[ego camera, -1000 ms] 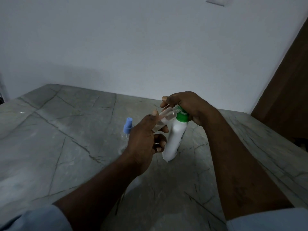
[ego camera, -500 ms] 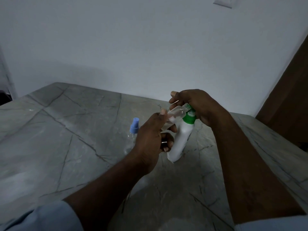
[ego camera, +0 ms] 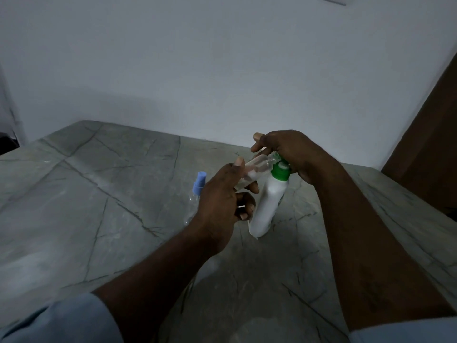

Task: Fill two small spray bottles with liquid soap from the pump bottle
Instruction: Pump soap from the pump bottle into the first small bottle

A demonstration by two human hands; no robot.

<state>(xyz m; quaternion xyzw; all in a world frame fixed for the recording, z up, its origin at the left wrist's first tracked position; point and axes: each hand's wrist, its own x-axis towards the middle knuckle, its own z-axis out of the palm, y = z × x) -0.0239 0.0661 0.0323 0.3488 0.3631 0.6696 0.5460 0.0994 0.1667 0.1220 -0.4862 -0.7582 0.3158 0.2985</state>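
Two hands share this step, and the work is mostly alignment. The left hand (ego camera: 222,201) pinches the small clear bottle (ego camera: 257,167) between thumb and upper fingers, with its lower fingers curled in beneath. The bottle is uncapped and tilted, its open neck raised towards the top of the pump bottle (ego camera: 269,204). The right hand (ego camera: 294,154) is curled over the pump head just above the green collar (ego camera: 279,173), one finger sticking out straight. The spout is hidden under that hand, so I cannot tell whether it sits over the opening. The pump bottle stands on the grey table (ego camera: 99,194) (it looks to lean, though the wide lens may cause that). The second spray bottle (ego camera: 197,186), blue cap on, stands just behind the left hand.

To do this well, I judge, the neck should sit right under the spout before any press. Short, slow strokes suit thick soap and a narrow neck. Pressing straight down should keep the tall bottle from skidding or tipping. Something pale seems to lie low in the clear bottle, so filling looks partway.
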